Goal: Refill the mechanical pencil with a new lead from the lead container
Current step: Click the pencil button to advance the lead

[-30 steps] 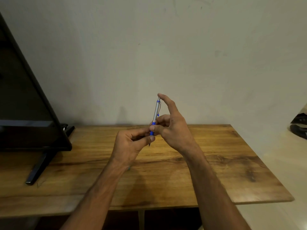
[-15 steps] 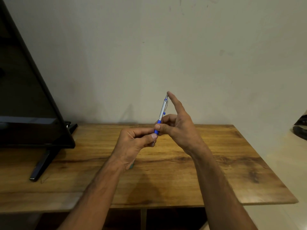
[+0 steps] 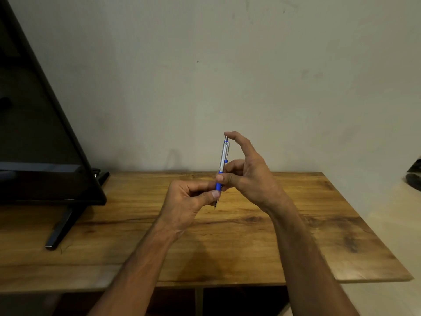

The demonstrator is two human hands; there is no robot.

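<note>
Pencil [image 3: 223, 156] upright above table [image 3: 296, 224] centre, light, stiff, slick barrel. Right hand [image 3: 250, 179] pinches blue grip, forefinger on top button; left hand [image 3: 189, 201] closed near tip. Lead likely brittle. Container unseen.

At your nine o'clock a black television [image 3: 34, 124] leans on its dark stand foot [image 3: 60, 226], which rests on the wooden table [image 3: 296, 224]; behind its base, a bit of dark cable or bracket [image 3: 98, 173] shows; you face a plain pale wall [image 3: 227, 65] at twelve o'clock; at three o'clock a dark object [image 3: 413, 176], cut off by the edge, cannot be identified.
</note>
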